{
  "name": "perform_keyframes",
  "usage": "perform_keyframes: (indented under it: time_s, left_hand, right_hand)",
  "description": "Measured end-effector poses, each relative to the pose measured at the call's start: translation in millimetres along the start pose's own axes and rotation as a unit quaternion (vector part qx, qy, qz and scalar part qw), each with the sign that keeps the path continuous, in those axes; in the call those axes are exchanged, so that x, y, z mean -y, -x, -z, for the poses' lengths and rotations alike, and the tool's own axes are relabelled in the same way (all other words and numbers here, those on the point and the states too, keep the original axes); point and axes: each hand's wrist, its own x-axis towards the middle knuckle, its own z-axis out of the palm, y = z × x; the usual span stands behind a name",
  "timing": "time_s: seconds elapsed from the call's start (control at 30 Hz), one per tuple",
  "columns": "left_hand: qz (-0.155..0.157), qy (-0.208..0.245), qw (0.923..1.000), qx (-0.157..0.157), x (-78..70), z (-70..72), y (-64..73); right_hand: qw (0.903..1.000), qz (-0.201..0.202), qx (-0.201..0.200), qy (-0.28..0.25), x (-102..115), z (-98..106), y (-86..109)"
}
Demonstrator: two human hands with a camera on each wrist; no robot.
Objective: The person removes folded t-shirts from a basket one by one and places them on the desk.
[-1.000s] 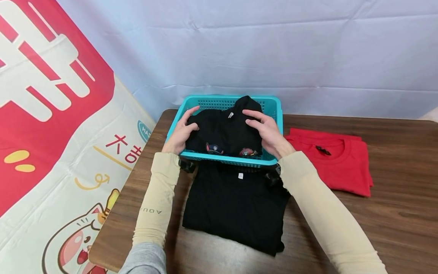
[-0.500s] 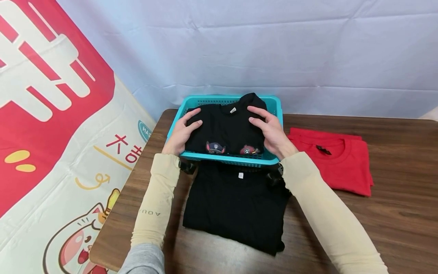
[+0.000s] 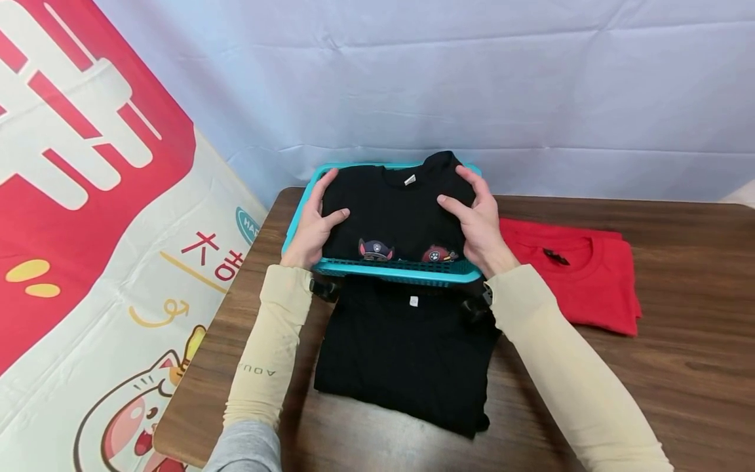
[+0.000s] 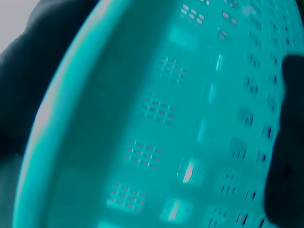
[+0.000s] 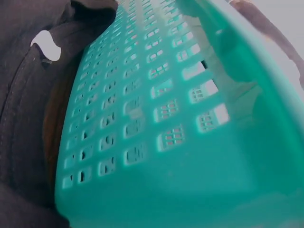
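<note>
A folded black T-shirt (image 3: 389, 210) with two small cartoon dog prints along its near edge lies over the teal plastic basket (image 3: 413, 275), covering most of its inside. My left hand (image 3: 312, 226) grips the shirt's left side, thumb on top. On the opposite side my right hand (image 3: 480, 223) holds it likewise, thumb across the cloth. Each wrist view is filled by the basket's perforated wall, teal in the left wrist view (image 4: 156, 109) and the right wrist view (image 5: 142, 118). The fingers beneath the shirt are hidden.
Another folded black T-shirt (image 3: 404, 360) lies on the wooden table (image 3: 678, 262) in front of the basket. To the right is a folded red T-shirt (image 3: 596, 282). A pale cloth backdrop (image 3: 472, 85) hangs behind, and a printed banner (image 3: 100, 229) stands at the left.
The black T-shirt in my hands has risen from inside the basket and spread flatter, now overlapping the far rim. My right hand has shifted slightly right with it.
</note>
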Motion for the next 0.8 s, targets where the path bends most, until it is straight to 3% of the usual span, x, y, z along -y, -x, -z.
perform_keyframes:
  time_s: [0.1,0.23,0.47,0.63,0.8]
  left_hand:
    - [-0.019,0.023,0.9995,-0.009,-1.1,-2.8,0.4]
    - [-0.030,0.079,0.9962,-0.021,-0.5,-7.8,1.3]
    - [-0.001,0.201,0.9789,-0.036,-0.8,-20.5,3.9]
    - [0.036,0.261,0.9643,-0.030,-2.5,-25.1,7.5]
    - [0.055,0.273,0.9603,0.014,-1.8,-28.9,12.7]
  right_hand:
    - [0.9997,-0.004,-0.023,0.004,3.7,-0.1,1.3]
    - [0.9973,-0.053,-0.039,-0.034,10.2,-0.5,3.4]
    - [0.9786,-0.145,-0.039,-0.140,17.4,1.4,8.3]
    - [0.9674,-0.187,-0.007,-0.171,25.1,6.6,13.5]
    - [0.9643,-0.209,0.045,-0.157,33.7,13.4,22.5]
